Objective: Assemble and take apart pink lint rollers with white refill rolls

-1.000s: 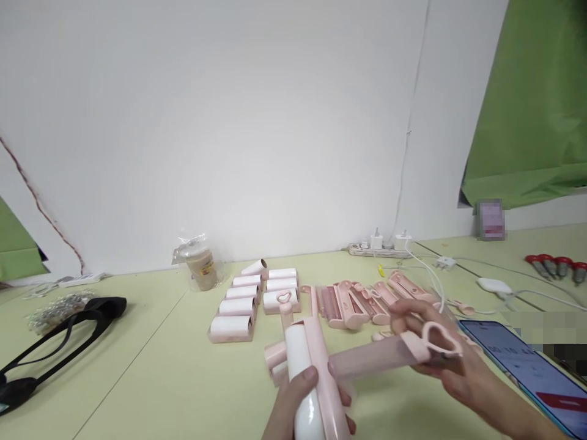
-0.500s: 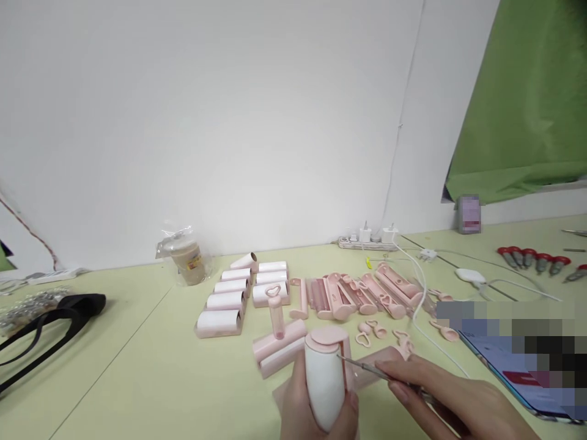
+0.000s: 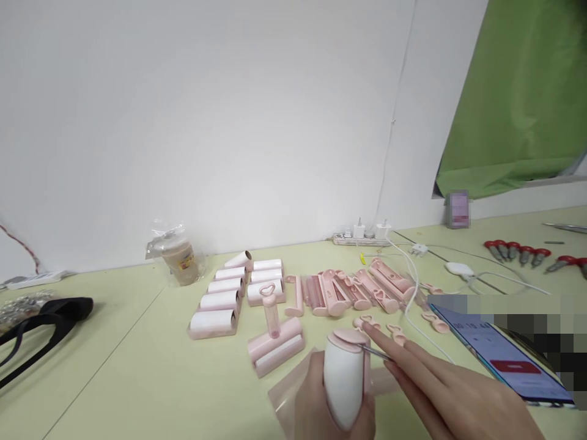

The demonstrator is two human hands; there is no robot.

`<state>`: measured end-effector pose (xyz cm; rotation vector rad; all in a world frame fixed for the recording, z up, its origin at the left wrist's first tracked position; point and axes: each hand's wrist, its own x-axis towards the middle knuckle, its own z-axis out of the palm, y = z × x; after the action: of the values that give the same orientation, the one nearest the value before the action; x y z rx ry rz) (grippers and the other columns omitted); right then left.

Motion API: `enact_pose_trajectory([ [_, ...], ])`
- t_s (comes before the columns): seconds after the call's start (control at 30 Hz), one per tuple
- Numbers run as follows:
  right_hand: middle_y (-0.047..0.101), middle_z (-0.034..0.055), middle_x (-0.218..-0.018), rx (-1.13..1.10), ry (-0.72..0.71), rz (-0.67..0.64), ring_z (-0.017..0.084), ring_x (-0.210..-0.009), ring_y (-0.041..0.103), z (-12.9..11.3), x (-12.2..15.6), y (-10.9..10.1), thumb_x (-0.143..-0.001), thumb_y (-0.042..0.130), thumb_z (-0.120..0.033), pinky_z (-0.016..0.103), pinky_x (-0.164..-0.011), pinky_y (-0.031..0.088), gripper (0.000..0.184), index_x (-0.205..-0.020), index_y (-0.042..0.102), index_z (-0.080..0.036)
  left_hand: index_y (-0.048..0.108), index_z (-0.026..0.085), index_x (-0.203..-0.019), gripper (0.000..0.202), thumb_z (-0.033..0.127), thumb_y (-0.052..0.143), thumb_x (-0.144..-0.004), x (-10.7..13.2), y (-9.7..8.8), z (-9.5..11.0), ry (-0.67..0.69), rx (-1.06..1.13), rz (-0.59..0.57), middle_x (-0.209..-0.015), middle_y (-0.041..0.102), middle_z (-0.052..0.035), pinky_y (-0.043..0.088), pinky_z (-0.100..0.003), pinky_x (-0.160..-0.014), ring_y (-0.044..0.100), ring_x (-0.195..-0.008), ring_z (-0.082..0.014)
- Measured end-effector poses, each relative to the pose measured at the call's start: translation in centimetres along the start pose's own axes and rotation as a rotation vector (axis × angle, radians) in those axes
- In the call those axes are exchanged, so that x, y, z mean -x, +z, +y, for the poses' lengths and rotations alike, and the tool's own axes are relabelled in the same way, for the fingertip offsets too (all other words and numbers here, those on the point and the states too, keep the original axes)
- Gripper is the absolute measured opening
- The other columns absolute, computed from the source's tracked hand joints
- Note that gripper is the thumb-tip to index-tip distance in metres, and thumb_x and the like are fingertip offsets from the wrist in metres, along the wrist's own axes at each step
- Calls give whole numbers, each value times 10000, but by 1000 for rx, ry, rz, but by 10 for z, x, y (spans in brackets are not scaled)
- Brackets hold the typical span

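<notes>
My left hand (image 3: 309, 397) is wrapped round a lint roller (image 3: 342, 388) with a white paper roll and a pink case, its round pink end up. In my right hand (image 3: 458, 388) is a thin metal tool (image 3: 376, 352). Its tip meets the edge of the pink end cap; whether it has gone under the edge I cannot tell. The right index finger reaches forward above the tool. Left of the hands lies another pink lint roller (image 3: 277, 348) with a heart-topped handle (image 3: 271, 315) standing up from it. Under my left hand is a clear plastic sheet (image 3: 287, 388).
White rolls in pink cases (image 3: 213, 322) stand in rows at left. Pink cases (image 3: 332, 293) and heart-topped handles (image 3: 435, 322) lie beyond my hands. A phone (image 3: 499, 360), white cable (image 3: 415, 278), power strip (image 3: 362, 240), red-handled tools (image 3: 525, 253) and bagged cup (image 3: 178, 260) are around.
My left hand and the lint roller have shifted right. The tool tip has moved along the cap's edge, and my right index finger now stretches further forward. The view has turned slightly right.
</notes>
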<state>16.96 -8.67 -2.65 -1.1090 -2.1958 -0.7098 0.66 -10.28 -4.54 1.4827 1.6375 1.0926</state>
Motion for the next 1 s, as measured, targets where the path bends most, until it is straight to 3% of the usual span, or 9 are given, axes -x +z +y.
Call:
enact_pose_trajectory([
  [0.07, 698, 57, -872, 29, 5, -2, 206, -601, 673, -2, 0, 8, -838, 268, -153, 250, -331, 455, 530, -1363, 238, -224, 483, 197, -821, 227, 303, 525, -625, -4, 5, 7, -28, 0, 20, -669, 600, -36, 408, -276, -559, 563, -621, -213],
  [0.13, 697, 52, -891, 26, 41, 5, 191, -584, 672, -2, 0, 15, -832, 277, -142, 234, -329, 452, 541, -1365, 231, -225, 445, 206, -803, 213, 299, 536, -633, -7, 12, 13, -34, 66, 62, -656, 590, -29, 405, -271, -559, 561, -613, -207],
  [0.23, 683, 37, -959, -57, 138, 22, 167, -644, 673, 0, -4, 21, -858, 295, -177, 207, -392, 472, 441, -1286, 383, -234, 403, 214, -797, 234, 269, 558, -630, -11, 23, 16, -4, 213, 84, -649, 575, -13, 412, -248, -556, 560, -601, -187],
  [0.37, 645, 30, -1047, -254, 422, -28, 131, -611, 649, 9, -13, 22, -875, 343, -330, 205, -479, 486, 331, -1162, 488, -250, 405, 218, -782, 215, 258, 562, -641, -18, 31, 12, 19, 216, 110, -632, 548, 6, 400, -241, -556, 540, -599, -177],
  [0.47, 646, 19, -1034, -358, 530, -188, 149, -629, 640, 14, -16, 26, -821, 415, -461, 225, -512, 487, 364, -1116, 529, -281, 411, 215, -795, 215, 280, 558, -653, -24, 30, 7, -15, 226, 124, -682, 559, -10, 409, -253, -609, 548, -664, -188],
  [0.57, 693, -26, -774, -454, 545, -406, 159, -607, 631, 17, -15, 34, -804, 425, -503, 221, -513, 470, 306, -909, 630, -303, 415, 210, -812, 237, 329, 563, -669, -28, 28, 5, -74, 232, 69, -700, 572, -19, 413, -260, -620, 554, -685, -199],
  [0.67, 662, -35, -607, -434, 586, -442, 159, -525, 613, 17, -10, 40, -811, 409, -507, 210, -447, 429, 343, -698, 635, -276, 417, 200, -825, 245, 357, 549, -689, -31, 20, 6, -71, 164, 46, -726, 564, -28, 405, -263, -616, 542, -697, -202],
  [0.83, 625, -21, -511, -270, 529, -365, 179, -463, 608, 14, 5, 53, -834, 397, -458, 209, -384, 377, 354, -632, 602, -251, 410, 172, -977, 373, 407, 514, -708, -30, -11, 4, -123, 55, 44, -829, 566, -67, 410, -307, -663, 540, -740, -223],
  [1.0, 660, 56, -802, -213, 346, -248, 188, -584, 629, 15, 11, 63, -867, 312, -387, 208, -326, 346, 362, -805, 638, -243, 377, 195, -1151, 479, 433, 448, -742, -14, -42, -7, -92, 15, 1, -969, 596, -90, 411, -326, -743, 563, -857, -240],
])
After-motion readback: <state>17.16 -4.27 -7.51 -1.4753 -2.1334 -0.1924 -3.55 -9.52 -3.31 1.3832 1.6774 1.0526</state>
